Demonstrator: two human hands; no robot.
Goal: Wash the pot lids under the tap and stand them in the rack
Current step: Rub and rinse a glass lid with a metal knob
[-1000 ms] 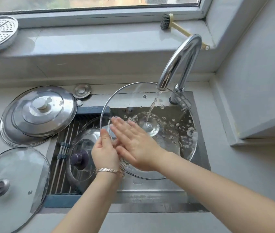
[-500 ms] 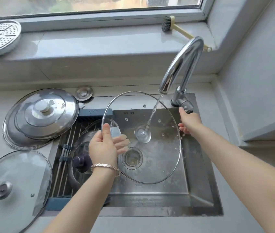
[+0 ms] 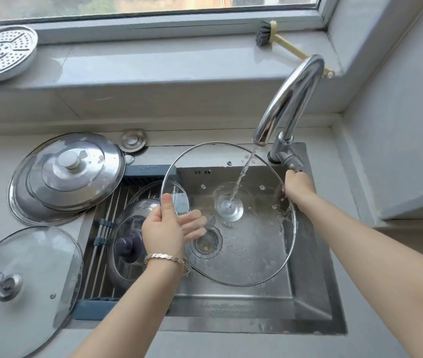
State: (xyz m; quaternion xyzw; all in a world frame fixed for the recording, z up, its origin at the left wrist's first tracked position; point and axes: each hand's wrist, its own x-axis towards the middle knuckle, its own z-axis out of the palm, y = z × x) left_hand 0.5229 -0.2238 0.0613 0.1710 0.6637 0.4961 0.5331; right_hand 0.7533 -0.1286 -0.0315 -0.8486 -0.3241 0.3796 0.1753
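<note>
Over steel sink (image 3: 308,311), under running tap (image 3: 290,99): large glass lid (image 3: 254,244), tilted, pinched at its left rim by left hand (image 3: 162,232), thumb above, fingers beneath. Curled round tap lever (image 3: 289,161): right hand (image 3: 297,186). Across sink's left part, rack (image 3: 102,241).

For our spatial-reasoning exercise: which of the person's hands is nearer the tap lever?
Right. The right hand grips the tap lever from below; the left hand pinches the glass lid at its left rim, across the sink.
</note>
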